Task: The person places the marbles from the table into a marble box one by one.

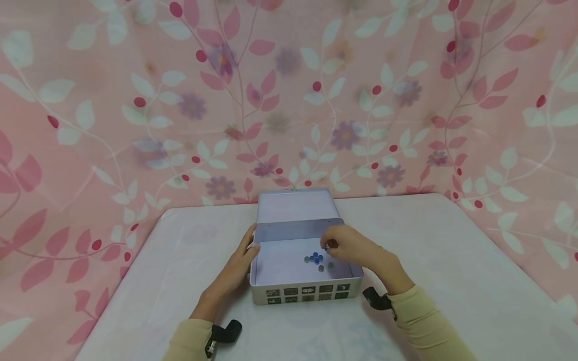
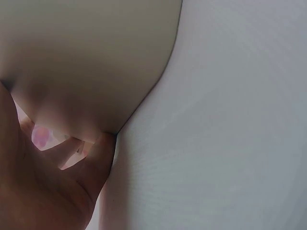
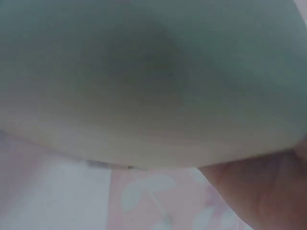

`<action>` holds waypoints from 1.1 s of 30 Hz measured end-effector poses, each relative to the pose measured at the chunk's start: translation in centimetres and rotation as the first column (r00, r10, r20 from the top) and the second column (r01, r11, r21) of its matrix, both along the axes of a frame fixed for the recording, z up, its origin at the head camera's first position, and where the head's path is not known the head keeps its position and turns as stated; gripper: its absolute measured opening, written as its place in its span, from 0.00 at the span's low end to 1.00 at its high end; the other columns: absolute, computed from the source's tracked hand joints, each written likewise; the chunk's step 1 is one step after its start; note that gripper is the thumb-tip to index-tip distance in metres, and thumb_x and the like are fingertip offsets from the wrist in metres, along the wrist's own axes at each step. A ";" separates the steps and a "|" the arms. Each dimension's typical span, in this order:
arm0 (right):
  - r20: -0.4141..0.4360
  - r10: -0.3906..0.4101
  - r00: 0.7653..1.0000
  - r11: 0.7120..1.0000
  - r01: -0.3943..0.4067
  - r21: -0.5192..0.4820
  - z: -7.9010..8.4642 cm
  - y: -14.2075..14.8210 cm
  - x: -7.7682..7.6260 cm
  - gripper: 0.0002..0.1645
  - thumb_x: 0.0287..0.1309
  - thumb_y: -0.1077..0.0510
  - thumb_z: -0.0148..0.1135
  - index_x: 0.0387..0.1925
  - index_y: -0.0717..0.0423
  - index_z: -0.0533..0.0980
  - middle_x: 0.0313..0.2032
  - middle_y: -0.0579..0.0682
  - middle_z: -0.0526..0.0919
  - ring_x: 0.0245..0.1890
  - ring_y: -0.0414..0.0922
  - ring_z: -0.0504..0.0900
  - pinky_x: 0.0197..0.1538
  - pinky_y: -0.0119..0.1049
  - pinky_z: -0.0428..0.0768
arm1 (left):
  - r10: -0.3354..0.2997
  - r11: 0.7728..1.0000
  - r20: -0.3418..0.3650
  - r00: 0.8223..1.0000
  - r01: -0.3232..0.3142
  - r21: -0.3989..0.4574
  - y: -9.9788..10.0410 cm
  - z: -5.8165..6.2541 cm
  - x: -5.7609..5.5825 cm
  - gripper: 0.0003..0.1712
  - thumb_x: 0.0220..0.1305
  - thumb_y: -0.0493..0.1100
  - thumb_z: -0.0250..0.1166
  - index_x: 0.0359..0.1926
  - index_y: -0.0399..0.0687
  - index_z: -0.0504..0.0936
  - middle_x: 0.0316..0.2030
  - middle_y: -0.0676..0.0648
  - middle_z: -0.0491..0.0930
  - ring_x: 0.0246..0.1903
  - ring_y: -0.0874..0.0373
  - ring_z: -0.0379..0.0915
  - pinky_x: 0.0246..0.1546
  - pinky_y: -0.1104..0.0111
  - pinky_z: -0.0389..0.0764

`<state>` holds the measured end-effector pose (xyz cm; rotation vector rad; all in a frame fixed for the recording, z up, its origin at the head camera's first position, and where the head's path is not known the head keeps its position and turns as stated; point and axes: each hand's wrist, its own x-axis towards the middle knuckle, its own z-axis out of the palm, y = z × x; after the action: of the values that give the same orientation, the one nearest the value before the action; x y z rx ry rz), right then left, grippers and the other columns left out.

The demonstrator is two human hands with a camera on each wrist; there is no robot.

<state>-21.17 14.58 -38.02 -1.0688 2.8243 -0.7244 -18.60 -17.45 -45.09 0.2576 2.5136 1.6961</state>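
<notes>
A rectangular tin box (image 1: 259, 296) with its lid (image 1: 295, 204) raised stands before me in the head view. Several blue and green glass marbles (image 1: 315, 258) lie on its floor, right of the middle. My left hand (image 1: 238, 263) holds the box's left side, thumb at the rim and fingers along the outside. In the left wrist view those fingers (image 2: 98, 155) press against the pale side wall (image 2: 96, 62). Over the right part of the box, my right hand (image 1: 349, 244) pinches a blue marble (image 1: 327, 247) between thumb and curled fingers. The right wrist view is mostly filled by the box's blurred wall (image 3: 144, 96).
The box sits on a table with a white cloth (image 1: 451, 260). A pink floral curtain (image 1: 289, 100) hangs behind the far edge. Black wrist cameras jut from both sleeves, the right one (image 1: 377, 299) close to the box's front right corner.
</notes>
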 end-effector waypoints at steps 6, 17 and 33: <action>0.037 0.022 0.999 1.000 -0.022 0.005 -0.6 -0.7 0.2 0.06 0.59 0.68 0.64 0.37 0.57 0.83 0.31 0.43 0.80 0.30 0.38 0.71 0.33 0.28 0.74 | -0.001 1.000 -0.002 1.000 0.001 -0.005 0.0 0.0 0.0 0.33 0.77 0.59 0.46 0.75 0.86 0.41 0.79 0.45 0.46 0.75 0.36 0.50 0.66 0.35 0.61; -0.020 0.053 0.998 0.997 -0.052 0.056 -1.7 -1.9 0.2 0.05 0.58 0.67 0.65 0.35 0.56 0.84 0.28 0.42 0.79 0.28 0.37 0.69 0.33 0.28 0.71 | -0.006 1.000 -0.003 1.000 0.006 0.009 0.0 0.0 -0.1 0.34 0.77 0.60 0.45 0.77 0.82 0.42 0.79 0.45 0.46 0.76 0.37 0.49 0.67 0.35 0.61; 0.022 0.086 0.996 0.992 -0.088 0.087 -2.6 -3.7 1.1 0.09 0.55 0.70 0.63 0.34 0.56 0.84 0.26 0.41 0.75 0.29 0.36 0.70 0.33 0.28 0.72 | -0.002 1.000 -0.012 1.000 0.003 0.004 0.0 0.1 -0.1 0.33 0.78 0.56 0.45 0.73 0.92 0.41 0.78 0.45 0.47 0.76 0.37 0.49 0.66 0.36 0.64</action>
<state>-20.05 10.87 -40.61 -1.1568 2.7462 -0.5934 -18.66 -17.46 -45.01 0.2718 2.5174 1.7040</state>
